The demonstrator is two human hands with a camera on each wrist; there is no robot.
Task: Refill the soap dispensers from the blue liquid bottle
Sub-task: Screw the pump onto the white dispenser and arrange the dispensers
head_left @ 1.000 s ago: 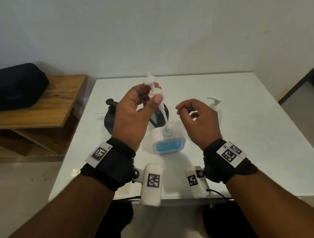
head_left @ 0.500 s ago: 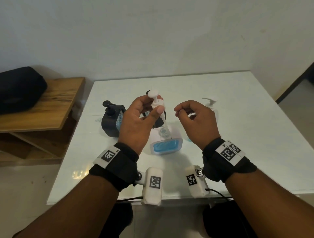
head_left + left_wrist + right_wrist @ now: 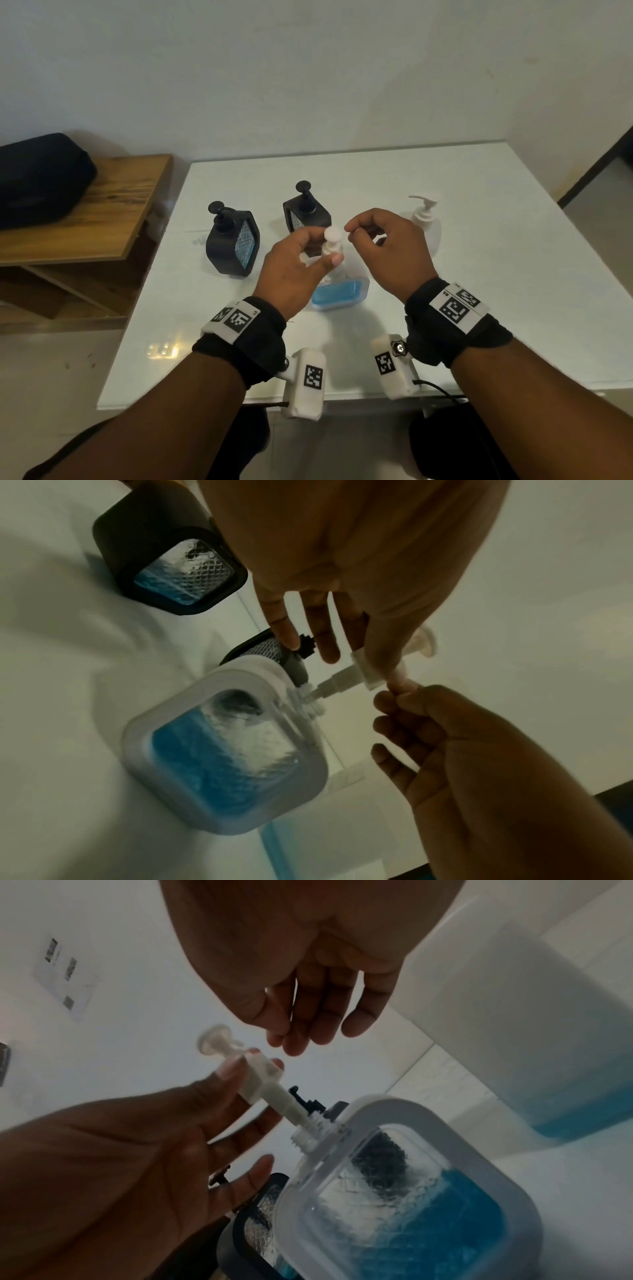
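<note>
— Hands? 
— Left hand (image 3: 294, 270) pinches the white plastic pump (image 3: 332, 245), tube in the white-framed blue-filled dispenser (image 3: 339, 294); right hand (image 3: 387, 250), fingers loosely curled, holds nothing.
— Dispenser? 
— Desk (image 3: 479, 308) centre; white pump bottle (image 3: 424, 222) at two o'clock. No legible labels.

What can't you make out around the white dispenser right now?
- White dispenser neck: head view, hidden by left hand.
- Pump thread seating: wrist views, blurred.
- Right hand pinch contents: too small.
- Rear black dispenser fill level: hands cover it.
</note>
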